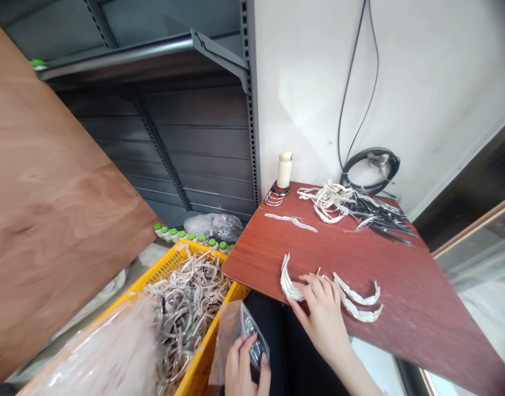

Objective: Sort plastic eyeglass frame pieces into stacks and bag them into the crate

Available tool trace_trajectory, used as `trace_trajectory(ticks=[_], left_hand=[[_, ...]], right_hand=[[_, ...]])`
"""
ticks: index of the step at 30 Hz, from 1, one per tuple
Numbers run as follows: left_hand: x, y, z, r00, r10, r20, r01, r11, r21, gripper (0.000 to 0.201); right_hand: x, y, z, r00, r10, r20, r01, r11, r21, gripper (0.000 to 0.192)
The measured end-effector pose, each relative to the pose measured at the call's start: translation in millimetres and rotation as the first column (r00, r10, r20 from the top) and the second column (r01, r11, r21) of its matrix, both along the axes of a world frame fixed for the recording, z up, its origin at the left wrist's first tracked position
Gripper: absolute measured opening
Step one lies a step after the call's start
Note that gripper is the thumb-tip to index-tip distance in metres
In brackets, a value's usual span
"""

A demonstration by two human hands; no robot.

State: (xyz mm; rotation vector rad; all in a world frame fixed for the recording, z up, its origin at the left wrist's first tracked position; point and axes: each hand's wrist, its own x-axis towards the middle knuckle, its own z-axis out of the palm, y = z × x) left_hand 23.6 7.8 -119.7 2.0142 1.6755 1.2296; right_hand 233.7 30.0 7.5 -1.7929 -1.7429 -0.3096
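My left hand is closed on a clear plastic bag, low at the front beside the table edge. Dark, shiny contents show through the bag near my fingers. My right hand rests at the near edge of the red-brown table, its thumb and fingers closed around a bundle of thin white curved strips. The strips' left ends curve upward; part of the bundle is hidden under the fingers. Just right of this hand lie more white curved strips, apart on the tabletop.
A yellow crate full of tangled strips stands left of the table. At the table's back are a white strip pile, black strips and a cream bottle. A coiled black cable hangs against the wall.
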Motion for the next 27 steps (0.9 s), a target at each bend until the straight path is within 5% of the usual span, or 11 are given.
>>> trace_trajectory(ticks=[9,12,22,27], left_hand=[[1.3,1.9,-3.3,0.999,0.031,-0.041,-0.028,0.997,0.067,0.031],[-1.8,1.6,0.2,0.997,0.035,-0.071,-0.030,0.998,0.059,0.033],[-31.2,17.2,54.8,0.965,-0.074,-0.251,0.052,0.994,-0.092,0.021],[-27.5,20.2,54.2,0.931,-0.134,-0.341,0.114,0.990,-0.079,0.026]], right_hand=[[-2.0,2.4,-12.2,0.998,0.070,-0.007,-0.070,0.997,0.013,0.032],[0.5,2.0,-15.1,0.994,0.106,-0.009,-0.106,0.994,0.019,0.022],[5.2,-5.4,-14.2,0.974,0.228,0.008,-0.228,0.971,0.075,0.010],[4.9,-5.2,-11.5,0.975,0.224,-0.009,-0.222,0.972,0.081,0.009]])
